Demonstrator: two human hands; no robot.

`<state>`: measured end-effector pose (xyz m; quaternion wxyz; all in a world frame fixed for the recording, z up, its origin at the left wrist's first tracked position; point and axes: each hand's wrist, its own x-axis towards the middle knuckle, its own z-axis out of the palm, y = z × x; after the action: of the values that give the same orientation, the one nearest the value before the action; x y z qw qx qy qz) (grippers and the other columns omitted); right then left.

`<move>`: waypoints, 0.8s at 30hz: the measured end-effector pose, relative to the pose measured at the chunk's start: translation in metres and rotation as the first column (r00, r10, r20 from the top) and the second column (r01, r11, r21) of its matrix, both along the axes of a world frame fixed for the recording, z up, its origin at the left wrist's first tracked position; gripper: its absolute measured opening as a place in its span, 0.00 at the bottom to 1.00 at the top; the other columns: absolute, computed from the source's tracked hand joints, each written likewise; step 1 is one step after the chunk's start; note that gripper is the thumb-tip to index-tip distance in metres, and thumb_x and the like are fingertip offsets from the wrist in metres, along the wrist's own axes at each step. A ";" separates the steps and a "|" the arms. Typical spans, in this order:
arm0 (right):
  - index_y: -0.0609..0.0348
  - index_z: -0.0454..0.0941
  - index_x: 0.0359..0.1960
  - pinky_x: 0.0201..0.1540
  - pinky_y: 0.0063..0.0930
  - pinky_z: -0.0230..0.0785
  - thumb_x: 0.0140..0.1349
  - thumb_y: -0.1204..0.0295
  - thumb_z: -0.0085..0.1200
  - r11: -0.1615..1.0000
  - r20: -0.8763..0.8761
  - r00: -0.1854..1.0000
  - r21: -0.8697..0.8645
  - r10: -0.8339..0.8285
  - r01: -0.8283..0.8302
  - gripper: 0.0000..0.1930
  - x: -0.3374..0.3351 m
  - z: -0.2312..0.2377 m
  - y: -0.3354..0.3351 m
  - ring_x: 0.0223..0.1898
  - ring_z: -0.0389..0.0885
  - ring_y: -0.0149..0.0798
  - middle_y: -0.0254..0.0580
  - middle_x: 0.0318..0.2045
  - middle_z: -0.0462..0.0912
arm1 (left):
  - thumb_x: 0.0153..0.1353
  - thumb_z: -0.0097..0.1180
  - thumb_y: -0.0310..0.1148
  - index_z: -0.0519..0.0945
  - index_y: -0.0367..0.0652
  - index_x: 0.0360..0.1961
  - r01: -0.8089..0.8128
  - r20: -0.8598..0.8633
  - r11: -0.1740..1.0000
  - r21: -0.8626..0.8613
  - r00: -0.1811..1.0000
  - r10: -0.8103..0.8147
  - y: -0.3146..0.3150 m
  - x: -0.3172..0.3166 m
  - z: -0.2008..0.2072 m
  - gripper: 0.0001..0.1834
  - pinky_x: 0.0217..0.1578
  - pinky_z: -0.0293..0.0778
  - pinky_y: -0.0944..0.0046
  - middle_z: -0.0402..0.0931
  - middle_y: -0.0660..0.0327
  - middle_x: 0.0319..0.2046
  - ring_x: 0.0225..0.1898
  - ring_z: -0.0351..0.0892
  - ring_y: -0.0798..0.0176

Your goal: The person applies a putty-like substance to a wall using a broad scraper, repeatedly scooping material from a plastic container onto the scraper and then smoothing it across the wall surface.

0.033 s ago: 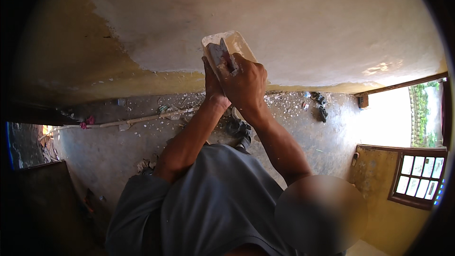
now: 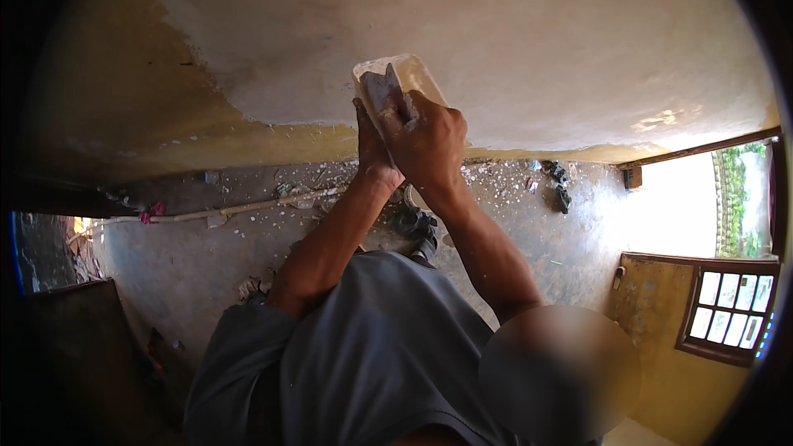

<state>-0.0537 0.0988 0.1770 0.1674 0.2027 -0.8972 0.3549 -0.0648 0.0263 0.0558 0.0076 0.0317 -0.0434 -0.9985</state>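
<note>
My left hand (image 2: 370,144) is wrapped around the side and underside of a shallow, whitish rectangular plastic tub (image 2: 423,74), held up in front of the wall. Pale smears coat the tub's inside. Closed around a putty knife, my right hand (image 2: 431,144) is over the tub's near part. The putty knife's (image 2: 382,89) grey, smeared blade lies over the tub's left side, and my fingers cover most of its handle. White residue marks my right fingers. The tub's near end and most of my left fingers are hidden.
Ahead rises a wall (image 2: 529,41), whitish over most of its face and yellow-brown at the left and bottom. A long pole (image 2: 239,209) lies on the floor amid white flakes. Dark crumpled things (image 2: 562,190) lie farther right. A bright doorway (image 2: 669,206) and a paned window (image 2: 731,306) are at right.
The putty knife's blade has turned slightly in my right hand above the tub. The tub and my left hand have barely moved.
</note>
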 end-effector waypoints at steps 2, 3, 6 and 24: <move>0.65 0.84 0.33 0.33 0.38 0.75 0.53 0.65 0.62 0.993 0.172 0.982 -0.071 -0.077 0.090 0.13 -0.009 0.006 0.002 0.24 0.84 0.51 0.54 0.21 0.82 | 0.68 0.35 0.67 0.68 0.55 0.64 -0.014 0.018 0.999 -0.030 1.000 0.015 0.005 0.004 0.018 0.35 0.60 0.73 0.50 0.74 0.62 0.57 0.58 0.75 0.58; 0.65 0.84 0.33 0.33 0.38 0.75 0.53 0.65 0.62 0.993 0.175 0.982 -0.071 -0.076 0.090 0.13 -0.015 0.008 0.003 0.24 0.84 0.51 0.54 0.21 0.82 | 0.68 0.37 0.66 0.68 0.54 0.64 -0.041 0.064 0.996 -0.080 0.997 0.046 0.006 0.007 0.029 0.35 0.60 0.73 0.51 0.74 0.62 0.57 0.59 0.74 0.57; 0.66 0.84 0.31 0.33 0.37 0.74 0.54 0.65 0.63 0.948 0.270 0.959 -0.273 -0.087 0.163 0.13 -0.023 0.027 0.011 0.23 0.82 0.46 0.49 0.20 0.83 | 0.66 0.32 0.71 0.64 0.56 0.68 -0.013 0.055 0.990 -0.139 0.998 0.021 0.005 0.009 0.041 0.40 0.63 0.70 0.47 0.70 0.59 0.62 0.62 0.72 0.54; 0.62 0.84 0.38 0.30 0.27 0.77 0.47 0.75 0.64 0.936 -0.608 0.717 0.295 0.340 -0.194 0.14 0.044 -0.020 0.002 0.30 0.81 0.36 0.40 0.33 0.80 | 0.67 0.28 0.70 0.64 0.53 0.68 0.057 -0.044 0.996 0.073 0.998 -0.054 0.001 -0.004 0.014 0.41 0.60 0.72 0.46 0.69 0.57 0.63 0.62 0.72 0.53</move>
<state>-0.0099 0.1007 0.1571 0.3926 0.4577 -0.7757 0.1862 -0.0687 0.0277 0.0696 -0.0206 0.0096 -0.0072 -0.9997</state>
